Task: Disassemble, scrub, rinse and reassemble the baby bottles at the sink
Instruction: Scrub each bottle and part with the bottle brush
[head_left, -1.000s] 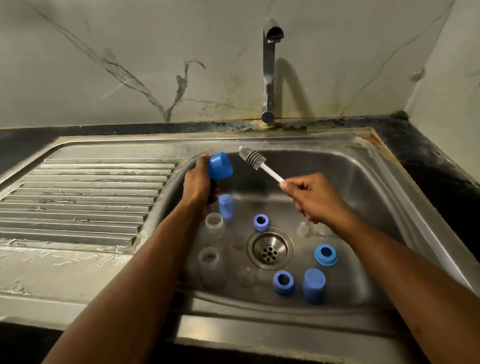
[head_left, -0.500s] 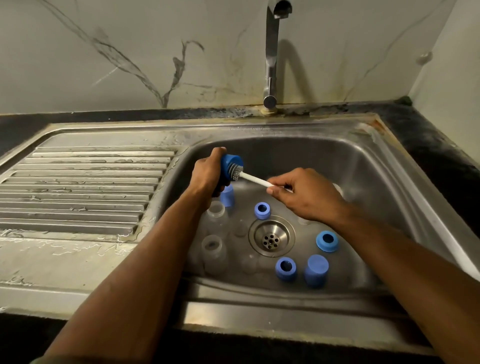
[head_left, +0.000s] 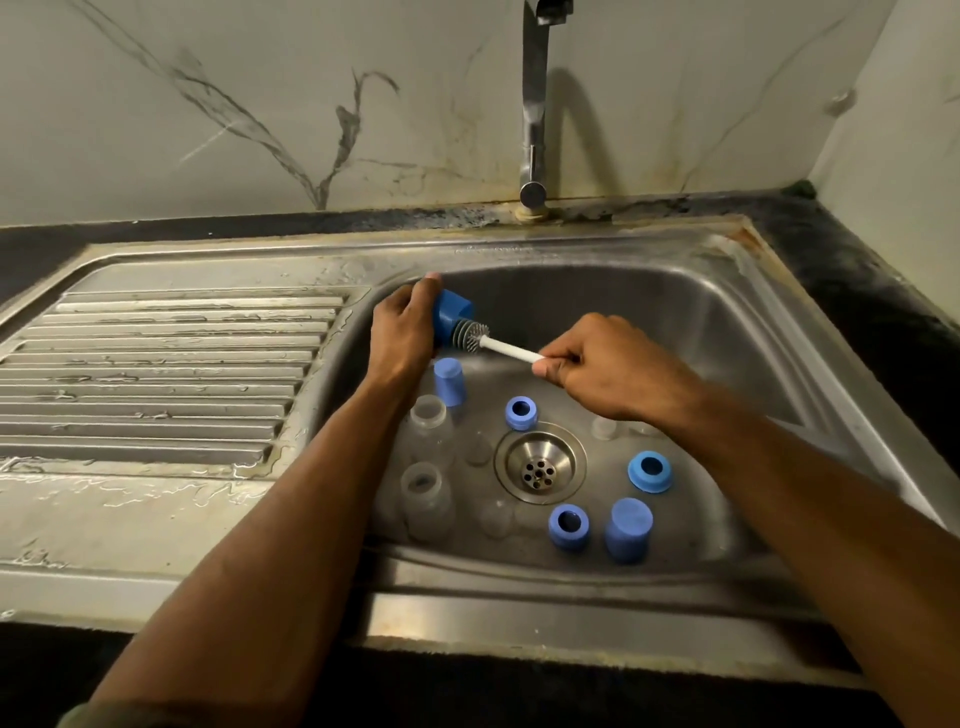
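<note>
One blue cap (head_left: 451, 316) is gripped by the left hand (head_left: 402, 332) and scrubbed with the brush (head_left: 470, 335) pinched in the right hand (head_left: 613, 371); rinsing and reassembly of the remaining parts in the sink (head_left: 769, 332) remain.

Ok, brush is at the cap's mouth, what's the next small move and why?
Probably push the brush deeper into the cap and twist. The left hand grips the cap with its opening toward the bristles, which are only partly inside, and the right hand pinches the handle, so the inside looks barely scrubbed.
</note>
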